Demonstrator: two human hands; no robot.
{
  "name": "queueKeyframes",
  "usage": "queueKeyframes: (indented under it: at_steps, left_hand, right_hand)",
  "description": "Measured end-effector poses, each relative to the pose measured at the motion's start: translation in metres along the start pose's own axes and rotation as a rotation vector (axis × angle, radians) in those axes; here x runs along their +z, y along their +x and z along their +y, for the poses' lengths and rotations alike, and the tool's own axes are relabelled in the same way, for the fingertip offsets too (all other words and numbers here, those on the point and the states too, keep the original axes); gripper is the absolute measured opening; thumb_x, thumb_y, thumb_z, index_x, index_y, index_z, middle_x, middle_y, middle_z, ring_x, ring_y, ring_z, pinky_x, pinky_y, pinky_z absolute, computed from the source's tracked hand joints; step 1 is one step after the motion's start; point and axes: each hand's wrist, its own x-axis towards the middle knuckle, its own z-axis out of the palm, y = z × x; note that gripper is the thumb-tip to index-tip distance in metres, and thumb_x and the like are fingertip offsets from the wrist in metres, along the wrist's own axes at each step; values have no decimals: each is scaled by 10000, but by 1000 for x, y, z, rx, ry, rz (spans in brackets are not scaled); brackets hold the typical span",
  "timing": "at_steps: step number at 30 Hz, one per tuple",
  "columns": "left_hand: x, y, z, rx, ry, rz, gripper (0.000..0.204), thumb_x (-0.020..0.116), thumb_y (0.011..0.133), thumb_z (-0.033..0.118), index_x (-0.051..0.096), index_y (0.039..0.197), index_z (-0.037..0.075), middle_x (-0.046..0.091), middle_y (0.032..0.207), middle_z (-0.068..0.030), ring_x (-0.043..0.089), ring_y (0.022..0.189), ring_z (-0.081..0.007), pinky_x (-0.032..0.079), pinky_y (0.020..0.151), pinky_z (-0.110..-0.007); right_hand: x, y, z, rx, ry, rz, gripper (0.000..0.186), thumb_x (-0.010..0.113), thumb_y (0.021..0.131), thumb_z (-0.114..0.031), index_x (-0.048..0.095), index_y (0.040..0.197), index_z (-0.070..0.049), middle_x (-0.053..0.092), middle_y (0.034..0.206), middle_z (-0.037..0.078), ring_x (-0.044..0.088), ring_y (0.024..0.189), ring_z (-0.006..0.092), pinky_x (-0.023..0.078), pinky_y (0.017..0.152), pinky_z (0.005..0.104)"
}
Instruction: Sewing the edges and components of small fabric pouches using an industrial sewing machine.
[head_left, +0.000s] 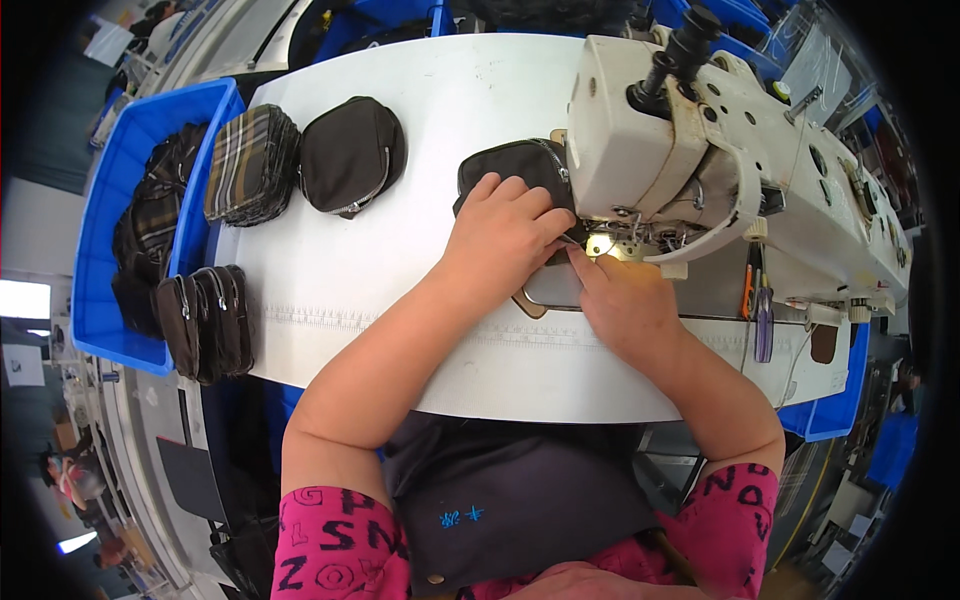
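A dark brown zippered fabric pouch (505, 157) lies on the white table against the sewing machine (625, 140), its edge under the lit needle area. My left hand (505, 232) presses on the pouch, fingers curled over its near side and gripping it. Just right of it, my right hand (630, 305) has its fingertips pinched at the pouch's near edge, close to the presser foot. The two hands' fingertips almost meet there, and they partly hide the seam.
A stack of plaid fabric pieces (250, 165) and a dark pouch (350, 155) sit at the table's left. Several zippered pouches (207, 322) stand nearer. A blue bin (100, 250) holds dark fabric. An orange-handled tool (748, 292) and a purple-handled tool (764, 325) lie right.
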Motion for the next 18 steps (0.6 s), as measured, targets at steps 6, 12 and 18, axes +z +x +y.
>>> queueKeyframes:
  at_steps: [6,12,18]
  left_hand:
    - [8,4,6,24,68,66,275,818,721,140,739,982,182,645,918,32,596,940,-223,452,886,-412]
    - [9,3,-2,143,-31,79,328,812,694,143,756,1014,193,668,973,21,582,938,-234,441,900,-401]
    - [18,-3,-11,-178,-373,-128,320,809,723,128,810,1042,164,743,1048,-25,643,1039,-283,469,947,-408]
  right_hand:
    - [0,-2,2,12,26,22,429,719,804,-109,750,1232,-97,638,840,9,664,716,200,544,565,349]
    - [-3,-6,1,-4,31,-55,445,711,810,-118,715,1249,-48,638,854,21,631,635,217,497,542,368]
    - [-5,-6,5,-51,104,1,472,693,822,-110,684,1277,15,657,756,39,652,620,215,481,531,368]
